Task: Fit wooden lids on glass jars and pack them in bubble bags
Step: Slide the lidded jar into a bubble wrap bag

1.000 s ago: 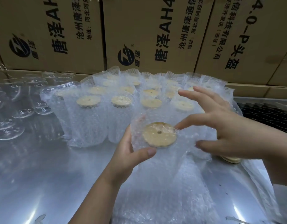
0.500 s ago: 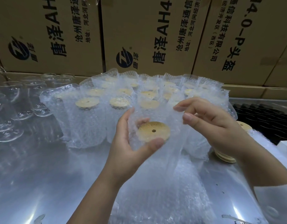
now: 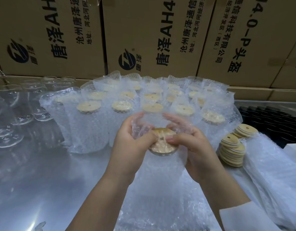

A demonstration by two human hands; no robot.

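- Nearest the viewer, a pile of spare bubble bags [image 3: 160, 205] is lying flat on the bench [image 3: 35, 172], passing under both forearms.
- Above the pile, the left hand [image 3: 132, 144] and the right hand [image 3: 195, 149] are holding one jar [image 3: 160, 153] between them. It is tilting so that its wooden lid [image 3: 162, 145] is facing the camera.
- Each grip is closing firmly. The fingers are curling round the mouth of the bubble bag [image 3: 151, 121], and both thumbs are pressing on the lid.
- This jar is judged to be lidded and sitting inside its bag. Only seating it and setting it down appear to be left.
- Just right of the hands, a stack of loose lids [image 3: 232, 150] is waiting on the bench, suggesting that many fittings are still to come.
- Behind the hands, the packed jars [image 3: 89, 124] are standing upright in their bags in several rows. These are making up the finished share.
- At far left, the bare glass jars [image 3: 9, 114] are standing without lids or bags. These are making up the work remaining.
- Farthest back, cardboard boxes [image 3: 144, 39] are forming a wall behind the bench.
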